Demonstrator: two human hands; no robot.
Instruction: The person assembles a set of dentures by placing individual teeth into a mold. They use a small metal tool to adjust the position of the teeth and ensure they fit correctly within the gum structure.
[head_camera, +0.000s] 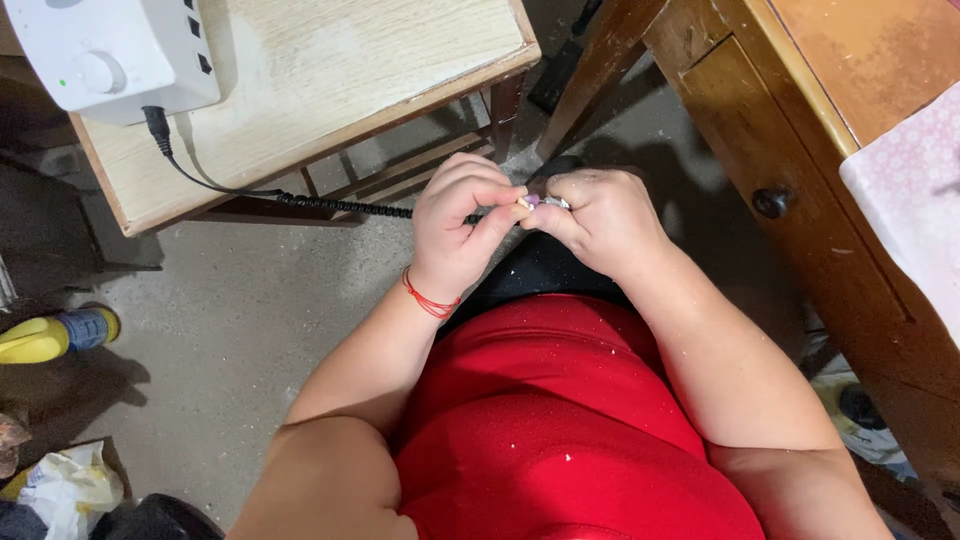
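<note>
My left hand (458, 228), with a red thread bracelet on the wrist, is closed around a slim handpiece whose black coiled cable (340, 205) runs out to the left. The handpiece tip meets a small pale purple piece (534, 200) pinched in the fingers of my right hand (600, 220). A short silver part shows beside that piece. Both hands touch in front of my red shirt (560, 420). The cable leads to a white control box (110, 50) with a round knob, which stands on a light wooden stool (320, 70).
A dark wooden desk (800, 150) with a round drawer knob stands at the right, with a pale patterned cloth (915, 200) on top. A yellow and blue bottle (55, 335) lies on the grey floor at the left, and a crumpled bag (65, 485) lies below it.
</note>
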